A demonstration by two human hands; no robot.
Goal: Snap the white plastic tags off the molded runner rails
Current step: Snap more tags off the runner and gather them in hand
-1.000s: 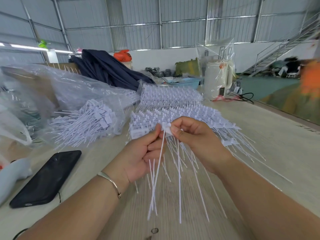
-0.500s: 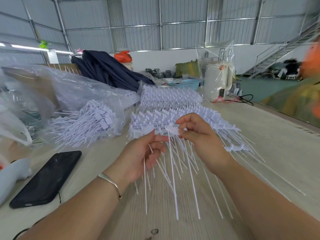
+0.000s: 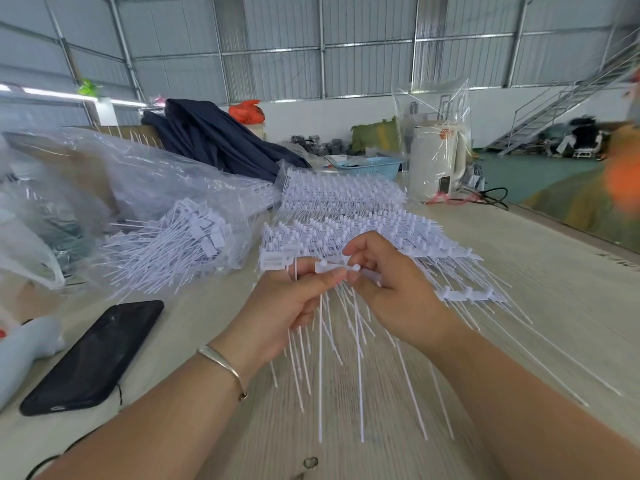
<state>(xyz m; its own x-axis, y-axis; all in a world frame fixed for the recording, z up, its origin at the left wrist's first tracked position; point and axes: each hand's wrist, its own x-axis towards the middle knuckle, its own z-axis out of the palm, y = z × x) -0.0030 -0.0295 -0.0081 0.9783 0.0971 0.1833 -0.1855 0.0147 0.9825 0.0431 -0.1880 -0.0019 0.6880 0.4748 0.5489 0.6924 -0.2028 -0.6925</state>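
My left hand (image 3: pixel 291 306) pinches a white plastic tag (image 3: pixel 329 266) at its head, with several loose tag tails hanging below its fingers. My right hand (image 3: pixel 391 289) pinches the runner rail piece (image 3: pixel 363 271) right beside that tag, thumb tips almost touching. Long thin tails (image 3: pixel 358 375) hang down from the held piece toward me. Behind the hands lies a broad stack of white runner rails with tags (image 3: pixel 346 216). A short rail section (image 3: pixel 471 294) lies on the table to the right.
A clear bag of separated tags (image 3: pixel 180 244) lies at left. A black phone (image 3: pixel 93 355) rests on the wooden table (image 3: pixel 554 306) near the left edge. Dark cloth (image 3: pixel 221 140), a blue basket (image 3: pixel 370 166) and a bagged white appliance (image 3: pixel 436 161) stand behind.
Both hands have come together again on the held rail piece, after the left hand had dropped slightly away. A short rail section now lies on the table at right.
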